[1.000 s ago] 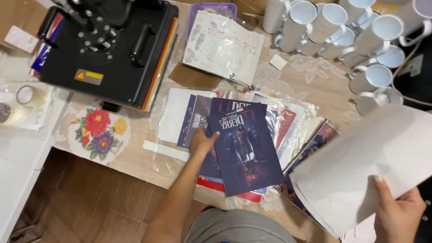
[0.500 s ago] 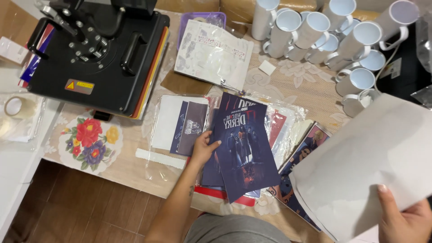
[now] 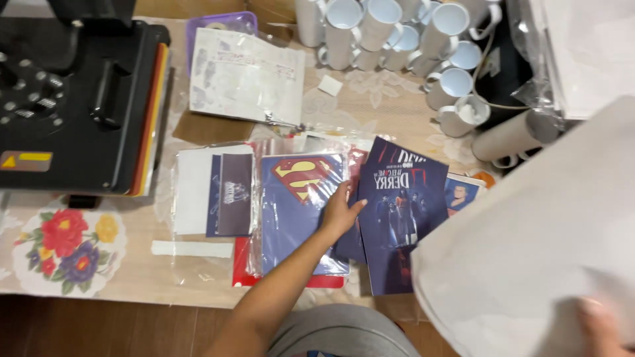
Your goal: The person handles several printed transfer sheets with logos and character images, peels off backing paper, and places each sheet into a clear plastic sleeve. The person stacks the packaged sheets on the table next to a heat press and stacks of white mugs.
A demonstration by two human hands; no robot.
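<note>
My left hand [image 3: 340, 213] lies flat on a spread of printed sheets on the table, fingers apart, touching the edge of a dark poster print [image 3: 402, 221] and a blue print with a red and yellow shield emblem [image 3: 296, 205] in a clear sleeve. My right hand [image 3: 603, 325] is at the bottom right corner, blurred, gripping a large white sheet [image 3: 536, 244] that covers the right part of the pile. A smaller dark print on white paper [image 3: 221, 193] lies to the left.
A black heat press [image 3: 73, 99] stands at the upper left. Several white mugs [image 3: 410, 39] crowd the back of the table, a printed sheet [image 3: 245, 76] before them. A floral doily [image 3: 63, 248] lies near the table's front edge.
The left hand slid the dark poster to the right, uncovering the blue emblem print. The white sheet and right hand stay at the right; the view shifted right and closer.
</note>
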